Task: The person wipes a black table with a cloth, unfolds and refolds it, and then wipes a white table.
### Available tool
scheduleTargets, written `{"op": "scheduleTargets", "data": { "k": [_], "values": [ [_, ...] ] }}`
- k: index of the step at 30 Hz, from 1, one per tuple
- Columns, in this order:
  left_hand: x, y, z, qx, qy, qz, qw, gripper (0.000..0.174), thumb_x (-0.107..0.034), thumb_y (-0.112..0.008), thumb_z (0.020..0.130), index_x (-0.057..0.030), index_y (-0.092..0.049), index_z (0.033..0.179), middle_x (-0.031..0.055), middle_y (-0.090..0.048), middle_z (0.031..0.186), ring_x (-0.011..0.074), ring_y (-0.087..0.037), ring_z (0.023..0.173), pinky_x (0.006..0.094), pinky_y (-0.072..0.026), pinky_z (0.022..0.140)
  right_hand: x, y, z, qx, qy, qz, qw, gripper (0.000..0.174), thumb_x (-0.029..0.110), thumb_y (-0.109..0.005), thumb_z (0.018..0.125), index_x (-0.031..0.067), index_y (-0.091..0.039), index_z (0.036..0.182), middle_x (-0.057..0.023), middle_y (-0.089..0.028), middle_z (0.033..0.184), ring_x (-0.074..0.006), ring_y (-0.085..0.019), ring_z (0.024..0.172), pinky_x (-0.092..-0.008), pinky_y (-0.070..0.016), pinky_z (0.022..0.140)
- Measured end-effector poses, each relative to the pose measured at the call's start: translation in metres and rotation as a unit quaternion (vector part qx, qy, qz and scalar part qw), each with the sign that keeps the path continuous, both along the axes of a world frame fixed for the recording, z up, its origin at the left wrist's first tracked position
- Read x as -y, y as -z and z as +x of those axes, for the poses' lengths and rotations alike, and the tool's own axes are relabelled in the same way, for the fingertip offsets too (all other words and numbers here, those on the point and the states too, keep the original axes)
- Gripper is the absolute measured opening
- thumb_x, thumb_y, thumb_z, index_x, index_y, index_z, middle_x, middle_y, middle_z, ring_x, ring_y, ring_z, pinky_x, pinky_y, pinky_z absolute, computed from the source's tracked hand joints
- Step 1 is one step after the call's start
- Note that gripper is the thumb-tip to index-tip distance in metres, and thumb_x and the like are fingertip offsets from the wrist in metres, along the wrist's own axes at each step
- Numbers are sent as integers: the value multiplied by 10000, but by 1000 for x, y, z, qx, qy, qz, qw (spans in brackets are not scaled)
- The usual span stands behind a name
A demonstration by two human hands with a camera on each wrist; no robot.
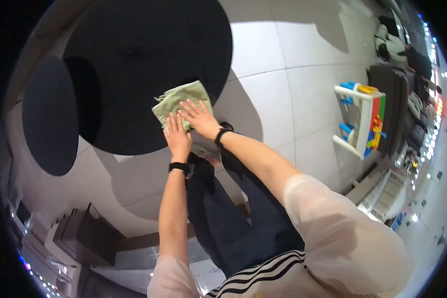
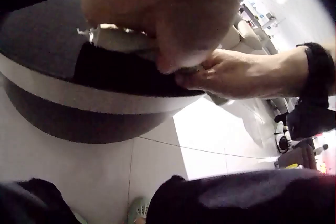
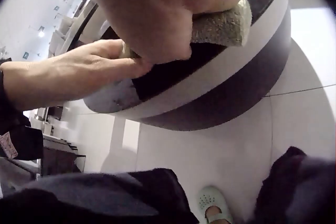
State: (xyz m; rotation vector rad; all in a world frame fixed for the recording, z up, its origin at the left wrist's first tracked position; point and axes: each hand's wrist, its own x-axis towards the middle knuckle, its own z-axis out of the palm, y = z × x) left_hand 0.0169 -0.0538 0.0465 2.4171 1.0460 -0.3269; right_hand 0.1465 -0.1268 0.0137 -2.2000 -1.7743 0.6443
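A: Starting close in, past the dark trousers (image 1: 208, 198): what about the hands?

B: Left hand (image 1: 178, 138) with fingers straight and side by side, resting on the near part of a pale green cloth (image 1: 186, 93). Not curled round anything.

A: And the right hand (image 1: 201, 121)?

B: Just beside the left, fingers straight and a little spread over the same cloth. Open too, pressing rather than pinching, to judge by the head view. How hard, impossible to tell.

A: Cloth where, exactly?

B: Under both hands, on top of the big round black table (image 1: 149, 44), near the edge closest to the body. Apparently folded, with a ragged corner to one side.

A: Step in hand?

B: Probably wiping, or else smoothing the cloth flat. Hard to tell from a single moment.

A: Needed for the next move?

B: If wiping, even pressure through both palms, and a slide without bunching the folds or slipping off the rim.

A: Farther out?

B: Smaller dark round top (image 1: 49, 119) beyond the left side, pale floor tiles (image 1: 263, 44), then a white-framed toy stand (image 1: 365, 119) off to the right.
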Motion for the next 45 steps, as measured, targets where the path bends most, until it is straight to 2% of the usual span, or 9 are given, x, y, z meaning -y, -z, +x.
{"op": "scheduleTargets", "data": {
  "k": [4,10,19,25,29,34,38,42,45],
  "values": [
    [-14,10,-5,3,30,-19,999,790,-57,-563,851,-128,-255,1575,133,-198,1645,327,-229,1505,512,-311,1154,-13,-12,10,32,-50,-80,995,734,99,-560,874,206,-308,1555,-58,-150,1667,-301,-154,1531,-597,-199,1192],
    [-21,12,-14,37,72,-12,997,833,49,-508,819,-115,-220,1583,186,-173,1639,355,-217,1502,433,-291,1185,-13,-19,7,66,-44,-101,992,670,127,-501,922,230,-311,1555,-9,-144,1672,-248,-113,1543,-568,-122,1213],
    [-41,5,-31,24,97,-1,995,696,-26,-457,892,-150,-310,1560,53,-230,1647,232,-246,1508,407,-347,1145,-33,-42,-36,46,31,-197,979,784,140,-625,845,150,-300,1558,-126,-108,1667,-356,-59,1538,-630,-161,1175],
    [-112,-7,-129,-13,87,-22,996,785,23,-476,836,-158,-280,1574,78,-239,1642,267,-237,1508,428,-273,1187,-104,-34,-131,-32,29,-145,989,776,154,-642,809,146,-363,1533,-94,-122,1670,-367,-65,1536,-664,-166,1166],
    [-145,-13,-171,-46,101,-28,993,777,33,-486,857,-137,-253,1578,112,-220,1642,299,-238,1500,427,-228,1211,-143,-43,-164,-61,-12,-173,983,764,149,-655,819,189,-370,1526,-52,-125,1670,-307,-76,1543,-651,-179,1168],
    [-141,-19,-168,-68,81,-50,993,775,-1,-511,874,-151,-238,1584,138,-195,1645,365,-210,1500,502,-214,1204,-130,-33,-158,-27,-16,-153,988,748,169,-660,830,240,-381,1520,19,-140,1668,-260,-105,1541,-651,-196,1166],
    [-120,3,-150,8,129,-15,991,815,-28,-559,846,-220,-264,1581,134,-179,1650,444,-197,1484,548,-249,1179,-93,-37,-119,-15,-18,-135,991,691,127,-612,864,268,-405,1509,55,-144,1666,-249,-134,1536,-655,-173,1173],
    [-102,-17,-95,12,147,-95,984,828,-24,-587,820,-276,-315,1560,77,-218,1645,531,-186,1452,555,-301,1158,-51,-46,-75,10,-10,-178,984,802,60,-583,850,293,-294,1561,70,-140,1667,-254,-129,1537,-654,-206,1168],
    [-83,3,-75,40,211,-34,976,684,-75,-561,873,-237,-404,1519,15,-266,1628,505,-192,1460,561,-298,1154,-30,-55,-61,10,37,-194,980,837,0,-563,835,294,-282,1567,74,-151,1664,-250,-128,1538,-621,-217,1181]
  ]
}}
